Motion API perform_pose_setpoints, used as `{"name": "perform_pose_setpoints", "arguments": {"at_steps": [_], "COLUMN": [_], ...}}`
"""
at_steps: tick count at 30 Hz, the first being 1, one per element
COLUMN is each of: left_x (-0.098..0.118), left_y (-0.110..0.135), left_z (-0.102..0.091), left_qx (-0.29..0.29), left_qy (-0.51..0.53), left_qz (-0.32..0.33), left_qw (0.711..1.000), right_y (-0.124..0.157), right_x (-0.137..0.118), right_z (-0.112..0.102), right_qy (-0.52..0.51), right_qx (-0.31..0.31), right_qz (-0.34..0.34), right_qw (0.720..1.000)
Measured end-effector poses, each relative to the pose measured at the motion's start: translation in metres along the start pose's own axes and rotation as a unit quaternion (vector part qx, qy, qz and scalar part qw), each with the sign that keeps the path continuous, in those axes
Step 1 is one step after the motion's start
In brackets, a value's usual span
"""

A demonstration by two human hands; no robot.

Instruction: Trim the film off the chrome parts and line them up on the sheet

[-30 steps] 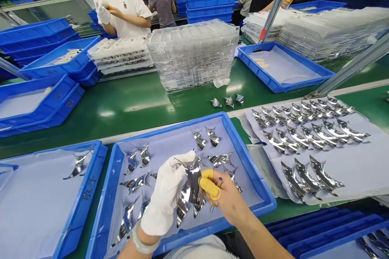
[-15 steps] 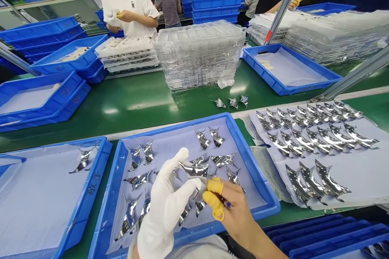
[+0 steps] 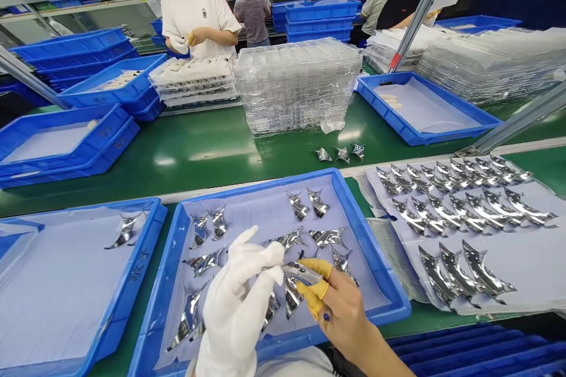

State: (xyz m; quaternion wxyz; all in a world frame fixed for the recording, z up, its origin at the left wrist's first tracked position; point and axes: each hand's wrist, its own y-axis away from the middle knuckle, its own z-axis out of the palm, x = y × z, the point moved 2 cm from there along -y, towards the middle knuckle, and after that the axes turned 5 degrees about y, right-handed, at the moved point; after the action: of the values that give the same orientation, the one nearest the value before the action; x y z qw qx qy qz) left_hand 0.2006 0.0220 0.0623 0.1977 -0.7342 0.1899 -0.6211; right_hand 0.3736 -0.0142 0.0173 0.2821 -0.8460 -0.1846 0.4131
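My left hand (image 3: 241, 300), in a white glove, pinches one end of a shiny curved chrome piece (image 3: 303, 273) between thumb and fingers. The other end is held by my right hand (image 3: 340, 306), with yellow finger cots on its fingertips. A thin dark stick with a blue end (image 3: 326, 317) pokes out of my right hand; its kind does not show. Both hands are above a blue tray (image 3: 375, 247) lined with white sheet. Similar chrome pieces lie in it, such as one chrome piece (image 3: 328, 238) behind my right hand.
Chrome pieces stand in rows on a white sheet (image 3: 535, 271) at right. Another blue tray (image 3: 148, 247) is at left. Across the green bench (image 3: 198, 147) are three small chrome pieces (image 3: 342, 154), a stack of clear plastic trays (image 3: 300, 88) and a person in a white shirt (image 3: 201, 17).
The chrome piece has been turned and now lies flatter and edge-on between both hands. My left fingers have closed further onto its end. The view has shifted slightly.
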Motion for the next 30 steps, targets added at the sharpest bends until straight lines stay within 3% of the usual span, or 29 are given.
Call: {"name": "perform_pose_setpoints", "arguments": {"at_steps": [4,7,16,23,30], "left_x": [0.011,0.014,0.002,-0.007,0.0], "left_y": [-0.003,-0.005,-0.004,0.003,-0.005], "left_z": [0.0,-0.001,-0.006,-0.003,-0.001], "left_qx": [-0.068,-0.105,-0.03,-0.024,-0.018], "left_qy": [-0.051,-0.075,-0.024,-0.067,-0.029], "left_qz": [0.092,0.125,0.003,-0.096,0.007], "left_qw": [0.992,0.984,0.999,0.993,0.999], "right_y": [-0.007,-0.012,-0.015,-0.012,-0.008], "right_x": [0.004,0.003,-0.015,-0.018,-0.016], "right_z": [0.006,0.006,-0.002,-0.004,-0.005], "right_qy": [-0.048,-0.057,-0.008,0.057,0.081], "right_qx": [0.021,0.025,0.023,0.037,0.02], "right_qz": [-0.001,0.004,0.028,0.005,-0.033], "right_qw": [0.999,0.998,0.999,0.998,0.996]}}
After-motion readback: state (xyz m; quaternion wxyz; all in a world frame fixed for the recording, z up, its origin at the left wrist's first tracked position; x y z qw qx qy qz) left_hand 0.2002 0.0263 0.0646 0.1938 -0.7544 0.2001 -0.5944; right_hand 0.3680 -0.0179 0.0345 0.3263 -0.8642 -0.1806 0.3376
